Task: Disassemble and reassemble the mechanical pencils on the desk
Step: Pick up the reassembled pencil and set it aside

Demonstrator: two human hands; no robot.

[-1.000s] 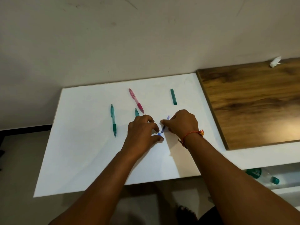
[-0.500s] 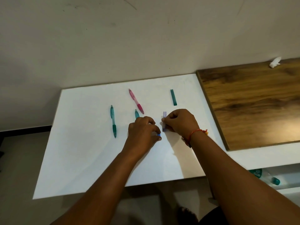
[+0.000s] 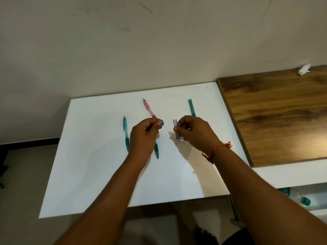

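My left hand [image 3: 144, 137] is raised over the white desk [image 3: 99, 165] and pinches a small blue pencil part [image 3: 162, 123] at its fingertips. My right hand [image 3: 193, 132] pinches a clear blue pencil barrel [image 3: 175, 129], held nearly upright. A gap separates the two pieces. A pink pencil [image 3: 148, 108] lies behind my left hand. One green pencil [image 3: 126, 133] lies to the left, and a second green pencil [image 3: 156, 150] shows partly under my left hand. A green barrel piece [image 3: 191, 107] lies at the back right.
A wooden board [image 3: 276, 117] adjoins the desk on the right, with a small white object [image 3: 304, 69] at its far edge. A bottle with a teal cap [image 3: 295, 198] lies below the desk at the lower right. A wall stands behind.
Both hands lifted off the desk and moved apart. The blue pencil, held together before, is now split: the small part in my left hand, the barrel in my right.
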